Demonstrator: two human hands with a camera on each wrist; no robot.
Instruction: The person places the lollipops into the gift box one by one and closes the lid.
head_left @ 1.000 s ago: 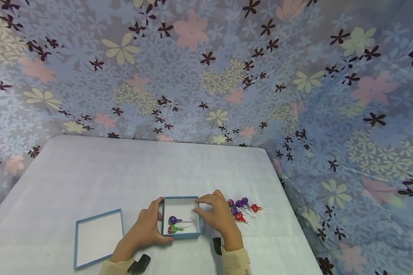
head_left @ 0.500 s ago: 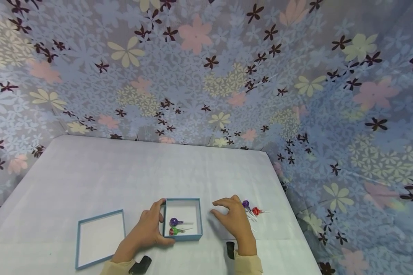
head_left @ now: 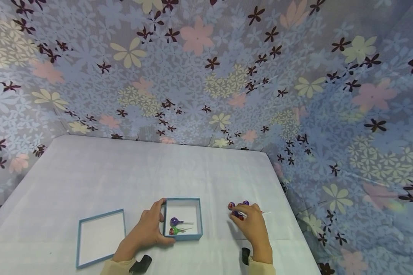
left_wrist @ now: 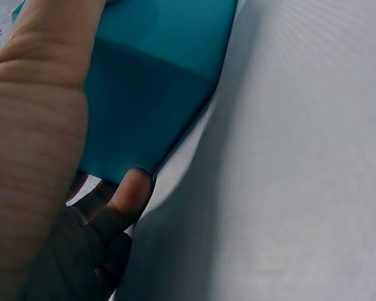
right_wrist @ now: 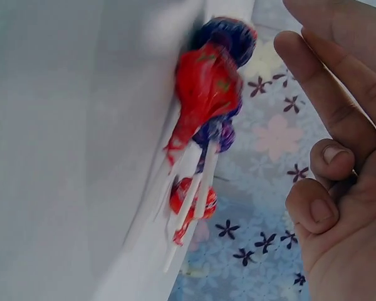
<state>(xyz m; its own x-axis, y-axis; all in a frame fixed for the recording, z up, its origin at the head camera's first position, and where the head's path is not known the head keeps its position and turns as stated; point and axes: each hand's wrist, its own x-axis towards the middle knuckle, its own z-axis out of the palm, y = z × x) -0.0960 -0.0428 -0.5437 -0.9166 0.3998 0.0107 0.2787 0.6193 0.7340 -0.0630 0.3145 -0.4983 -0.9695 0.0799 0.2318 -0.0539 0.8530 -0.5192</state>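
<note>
My left hand [head_left: 146, 229] holds a shallow blue box [head_left: 188, 237] with a white inside, thumb at its near left corner and fingers along its left side. In the left wrist view, the thumb and fingers [left_wrist: 133, 193] are at the end of the teal box wall [left_wrist: 156, 106]. Inside the box lie a purple lollipop [head_left: 174, 221] and a green-and-red lollipop [head_left: 173, 230]. My right hand [head_left: 255, 226] hovers over a pile of lollipops [head_left: 231, 206], partly hiding it. Its thumb and forefinger are apart. The right wrist view shows a red lollipop [right_wrist: 207, 84] beside that hand [right_wrist: 354, 132], which holds nothing.
A matching blue-edged lid [head_left: 101, 238] lies white side up on the white table [head_left: 151, 168], left of the left hand. Flower-patterned cloth [head_left: 179, 76] hangs behind the table and along its right side.
My right hand has moved from the box's right edge rightward to the lollipop pile. The left hand stays at the box, and the two lollipops inside lie as before.
</note>
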